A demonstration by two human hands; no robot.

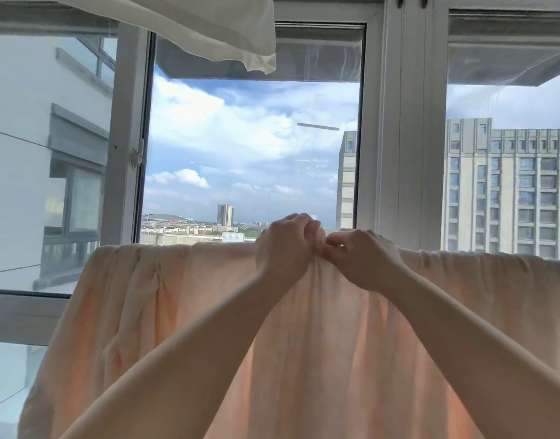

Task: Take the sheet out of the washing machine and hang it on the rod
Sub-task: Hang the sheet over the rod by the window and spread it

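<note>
A pale peach sheet (183,296) hangs draped across the width of the view in front of the window, its top fold running level from left to right. The rod beneath that fold is hidden by the cloth. My left hand (286,248) and my right hand (359,258) meet side by side at the middle of the top edge. Both are closed on a bunched bit of the sheet there. The cloth falls in loose folds below my forearms, with thicker wrinkles toward its left end.
A white cloth (215,26) hangs overhead at the top left. Right behind the sheet stand white window frames (402,137), with the middle pane showing sky and buildings. A grey sill (22,318) runs at the lower left.
</note>
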